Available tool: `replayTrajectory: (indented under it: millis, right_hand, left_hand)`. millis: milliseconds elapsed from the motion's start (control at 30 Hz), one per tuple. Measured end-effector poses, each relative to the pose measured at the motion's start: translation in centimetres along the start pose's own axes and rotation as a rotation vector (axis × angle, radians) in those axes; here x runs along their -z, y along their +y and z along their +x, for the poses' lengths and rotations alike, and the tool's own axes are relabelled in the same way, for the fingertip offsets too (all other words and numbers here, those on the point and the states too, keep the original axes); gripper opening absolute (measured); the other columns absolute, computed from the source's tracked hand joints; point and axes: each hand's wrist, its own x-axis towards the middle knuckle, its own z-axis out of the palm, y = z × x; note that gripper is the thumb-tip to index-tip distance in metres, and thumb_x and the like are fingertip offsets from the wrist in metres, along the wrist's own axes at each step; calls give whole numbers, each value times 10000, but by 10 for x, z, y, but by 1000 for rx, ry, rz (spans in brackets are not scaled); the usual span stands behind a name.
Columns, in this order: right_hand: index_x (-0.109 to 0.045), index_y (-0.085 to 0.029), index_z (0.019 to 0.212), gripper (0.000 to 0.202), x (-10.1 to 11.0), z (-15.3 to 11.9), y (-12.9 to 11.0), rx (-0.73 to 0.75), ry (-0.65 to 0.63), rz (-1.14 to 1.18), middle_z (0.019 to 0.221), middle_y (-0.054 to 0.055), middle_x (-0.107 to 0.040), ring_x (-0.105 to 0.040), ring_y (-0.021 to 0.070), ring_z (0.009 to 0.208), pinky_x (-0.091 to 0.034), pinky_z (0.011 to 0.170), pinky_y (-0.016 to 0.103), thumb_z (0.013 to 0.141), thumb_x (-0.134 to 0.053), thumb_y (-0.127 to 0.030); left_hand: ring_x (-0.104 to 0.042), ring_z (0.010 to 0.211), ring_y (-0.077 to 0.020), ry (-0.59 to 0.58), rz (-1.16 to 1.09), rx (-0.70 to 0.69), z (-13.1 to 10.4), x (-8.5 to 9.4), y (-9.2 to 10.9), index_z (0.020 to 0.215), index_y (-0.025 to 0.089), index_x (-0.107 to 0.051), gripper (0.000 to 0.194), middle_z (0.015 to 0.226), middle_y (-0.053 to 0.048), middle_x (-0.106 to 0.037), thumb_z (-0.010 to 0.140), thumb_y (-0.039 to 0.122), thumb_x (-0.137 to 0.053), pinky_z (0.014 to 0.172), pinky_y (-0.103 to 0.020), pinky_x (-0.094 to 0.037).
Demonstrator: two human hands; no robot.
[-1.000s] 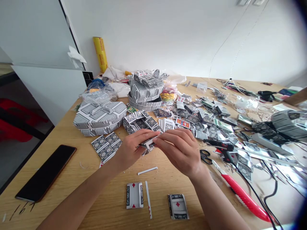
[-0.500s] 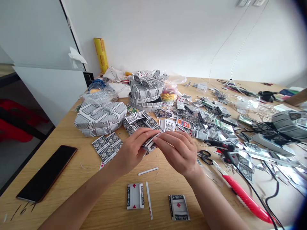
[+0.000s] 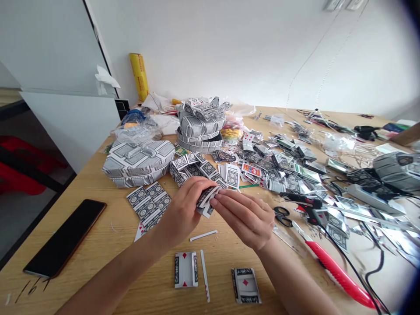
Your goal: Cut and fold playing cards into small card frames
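Observation:
Between both hands are folded playing cards [image 3: 207,202], black-and-white patterned, with their white edges slanting toward me. My left hand [image 3: 184,209] wraps round them from the left, fingers on top. The fingertips of my right hand [image 3: 247,216] press the cards' right side. Just behind the hands sits an open box [image 3: 187,168] made of folded cards. A joined panel of cards [image 3: 149,203] lies left of my left hand. Nearer me on the table are two folded cards with red diamonds, one to the left [image 3: 186,270] and one to the right [image 3: 246,285], beside thin white strips [image 3: 204,275].
A black phone [image 3: 65,238] lies at the left. Lidded card boxes [image 3: 139,162] and a stack of card boxes [image 3: 201,127] stand behind. To the right are scissors [image 3: 282,215], a red-handled cutter [image 3: 341,273], a glue gun [image 3: 305,205], cords and heaped cards [image 3: 278,162].
The cards in my hands have tilted and now show slanted, staggered white edges. My right hand has shifted slightly right and down; my left hand has turned a little.

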Motion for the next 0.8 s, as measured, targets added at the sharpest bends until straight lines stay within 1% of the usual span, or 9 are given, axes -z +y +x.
replayTrajectory:
  millis: [133,200,300,333,400,467,533,667,800]
  right_hand:
    - [-692,-116,1029,176,-10,-2,0,-45,80,-6,957,79,-742,-691,195,1030,-588,795,271,903,-575,-82]
    - [-658,-149,1066,176,-17,-2,1,-162,127,3,971,70,-731,-696,181,976,-580,789,272,893,-649,-185]
    - [-611,-182,1122,314,-23,0,2,-349,120,157,991,73,-710,-687,168,903,-576,786,291,860,-704,-329]
    - [-608,-190,1129,313,-24,1,1,-373,105,217,1001,73,-703,-682,162,890,-577,775,289,861,-704,-318]
    - [-626,-213,1112,254,-22,1,0,-386,70,273,1017,55,-688,-674,139,857,-571,732,258,867,-691,-227]
    - [-652,-236,1068,226,-19,-1,-1,-409,38,265,990,20,-680,-661,108,794,-553,682,218,866,-663,-134]
    - [-658,-255,1059,254,-17,-3,-1,-421,37,234,955,-2,-677,-646,97,755,-541,654,206,864,-647,-92]
    - [-606,-230,1177,354,-17,-5,1,-335,108,199,976,21,-696,-657,114,798,-557,701,224,856,-670,-95]
    - [-649,-185,1094,280,-17,-2,3,-320,96,158,939,25,-693,-657,103,785,-539,697,211,845,-678,-61]
  left_hand:
    - [-618,1030,-170,16,-63,135,1,1,-3,1168,205,-537,380,1107,-52,-638,848,1,-510,923,-328,-528]
    - [-626,1011,-176,19,-88,186,2,2,-4,1141,214,-552,351,1088,-45,-647,847,22,-539,900,-334,-531]
    - [-633,1003,-186,10,-113,176,3,3,-3,1123,219,-570,317,1074,-47,-656,853,54,-574,888,-340,-534]
    - [-634,1009,-186,8,-113,159,3,4,-3,1131,220,-572,320,1080,-49,-660,858,53,-569,894,-340,-533]
    - [-637,1031,-179,10,-102,111,2,4,-4,1168,224,-570,348,1102,-51,-668,874,40,-543,915,-337,-530]
    - [-632,1069,-170,9,-81,58,1,3,-5,1219,234,-566,393,1138,-50,-671,889,27,-517,941,-330,-523]
    - [-624,1093,-162,6,-72,22,0,2,-8,1265,249,-563,438,1168,-48,-665,893,23,-519,948,-316,-521]
    - [-623,1071,-146,-17,-143,57,-1,1,-11,1292,266,-576,494,1166,-42,-649,876,1,-539,920,-277,-521]
    - [-631,1038,-154,-41,-219,80,0,2,-12,1222,270,-624,444,1137,-39,-655,873,9,-544,902,-284,-522]
